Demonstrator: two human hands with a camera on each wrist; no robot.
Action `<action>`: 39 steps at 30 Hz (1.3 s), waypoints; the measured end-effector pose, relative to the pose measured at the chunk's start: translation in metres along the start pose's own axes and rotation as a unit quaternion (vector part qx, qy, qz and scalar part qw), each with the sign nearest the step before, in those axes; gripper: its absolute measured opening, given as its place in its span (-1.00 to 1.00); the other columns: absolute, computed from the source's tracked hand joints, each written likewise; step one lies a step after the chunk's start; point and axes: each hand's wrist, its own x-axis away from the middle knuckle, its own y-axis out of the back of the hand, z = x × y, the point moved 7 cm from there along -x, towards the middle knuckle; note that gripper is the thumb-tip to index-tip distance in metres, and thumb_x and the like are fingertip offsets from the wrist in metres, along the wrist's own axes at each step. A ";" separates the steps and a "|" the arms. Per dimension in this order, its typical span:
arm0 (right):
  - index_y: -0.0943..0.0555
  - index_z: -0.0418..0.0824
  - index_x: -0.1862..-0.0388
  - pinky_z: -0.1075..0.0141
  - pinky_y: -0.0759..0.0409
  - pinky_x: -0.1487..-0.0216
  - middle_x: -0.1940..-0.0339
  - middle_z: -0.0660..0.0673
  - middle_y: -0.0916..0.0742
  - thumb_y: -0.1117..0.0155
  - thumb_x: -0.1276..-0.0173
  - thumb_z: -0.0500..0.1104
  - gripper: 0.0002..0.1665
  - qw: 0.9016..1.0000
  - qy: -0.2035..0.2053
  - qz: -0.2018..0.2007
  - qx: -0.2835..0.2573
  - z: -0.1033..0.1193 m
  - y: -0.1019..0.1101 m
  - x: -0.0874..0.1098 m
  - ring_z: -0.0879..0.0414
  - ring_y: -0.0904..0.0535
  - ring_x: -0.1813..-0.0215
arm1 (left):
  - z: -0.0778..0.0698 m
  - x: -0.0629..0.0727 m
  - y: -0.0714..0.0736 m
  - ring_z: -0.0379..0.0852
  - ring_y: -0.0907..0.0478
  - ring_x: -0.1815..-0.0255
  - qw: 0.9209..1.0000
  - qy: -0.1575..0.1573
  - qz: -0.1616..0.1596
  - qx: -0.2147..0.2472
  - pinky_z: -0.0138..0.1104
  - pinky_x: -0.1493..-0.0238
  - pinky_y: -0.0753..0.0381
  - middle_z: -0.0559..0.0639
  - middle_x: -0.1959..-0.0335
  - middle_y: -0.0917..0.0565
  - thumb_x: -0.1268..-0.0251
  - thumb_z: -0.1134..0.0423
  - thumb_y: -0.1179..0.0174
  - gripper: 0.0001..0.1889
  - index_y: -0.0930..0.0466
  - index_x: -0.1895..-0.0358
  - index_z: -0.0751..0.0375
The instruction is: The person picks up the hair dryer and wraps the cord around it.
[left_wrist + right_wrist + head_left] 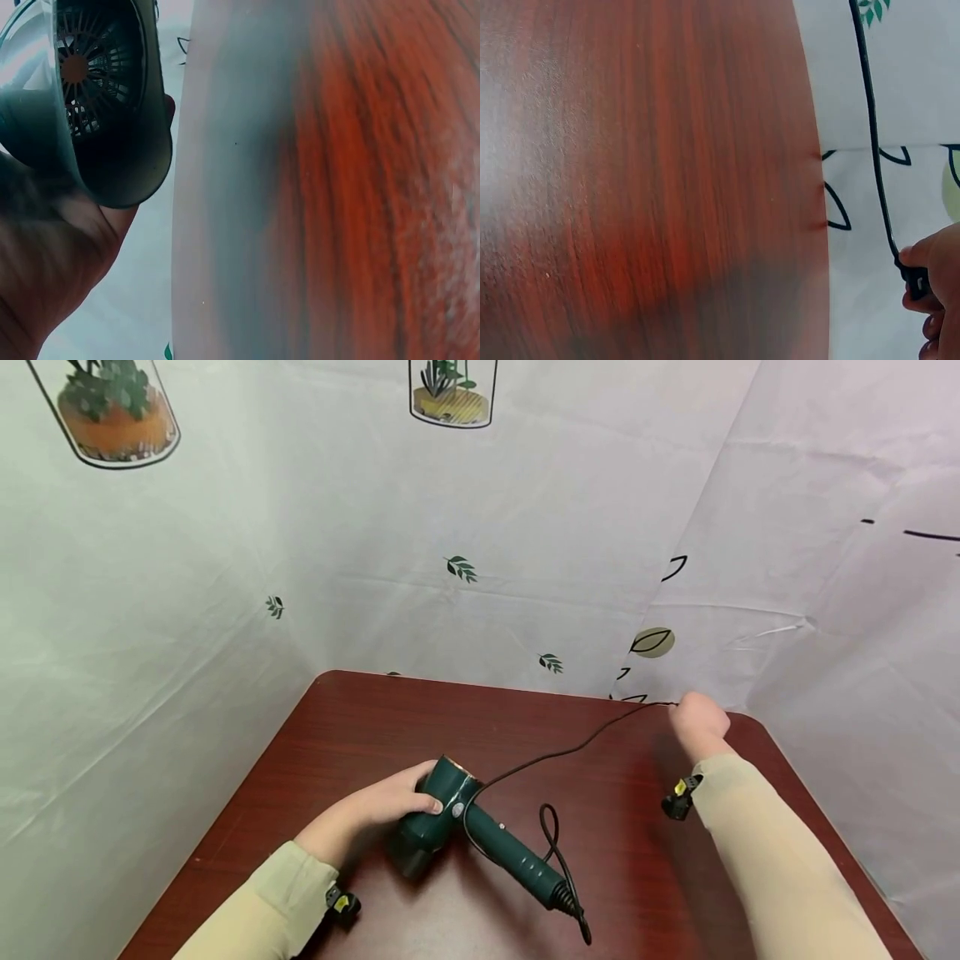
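A dark green hair dryer [517, 856] is over the table, its handle pointing toward the near right. My left hand [393, 795] grips its barrel, thumb on top near the handle joint. In the left wrist view the dryer's nozzle [124, 169] shows a round slotted grille inside. My right hand [699, 723], at the far right of the table, pinches the black plug end [916, 282] of the cord between thumb and fingers. The cord [555, 755] runs from there back to the dryer, passes round the handle's top, and loops beside the handle's lower end.
The reddish-brown wooden table [360, 718] has rounded far corners. White fabric [360, 527] printed with leaves and potted plants hangs behind it and along both sides. A small black wrist camera [678, 797] sits at the right cuff, another camera [343, 906] at the left.
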 end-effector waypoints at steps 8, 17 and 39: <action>-0.59 -0.40 0.33 -0.07 -0.52 0.42 0.32 -0.39 -0.67 0.00 -0.48 -0.08 -0.59 1.000 -0.017 0.011 -0.009 -0.017 0.004 0.002 -0.31 -0.62 0.28 | 0.004 0.002 0.005 0.03 -0.58 0.09 1.000 -0.003 -0.003 0.002 -0.15 0.04 -0.56 0.19 -0.07 -0.54 -0.24 0.15 -0.19 -0.26 -0.14 -0.46 0.30; -0.57 -0.47 0.18 -0.14 -0.51 0.34 0.13 -0.52 -0.62 0.05 -0.46 -0.07 -0.55 0.999 -0.034 0.005 -0.008 -0.031 0.014 -0.001 -0.40 -0.58 0.13 | 0.008 0.005 0.011 0.02 -0.58 0.10 1.000 0.003 -0.004 0.004 -0.15 0.05 -0.56 0.18 -0.06 -0.54 -0.24 0.15 -0.19 -0.27 -0.15 -0.45 0.28; -0.56 -0.60 0.11 0.02 -0.55 0.45 0.12 -0.57 -0.62 -0.06 -0.40 -0.10 -0.50 0.993 -0.099 0.064 0.009 -0.081 -0.010 0.009 -0.28 -0.62 0.26 | 0.023 0.015 0.035 -0.01 -0.59 0.07 0.983 -0.031 -0.060 0.168 -0.17 0.01 -0.56 0.12 -0.03 -0.56 -0.27 0.17 0.00 -0.22 0.05 -0.50 0.39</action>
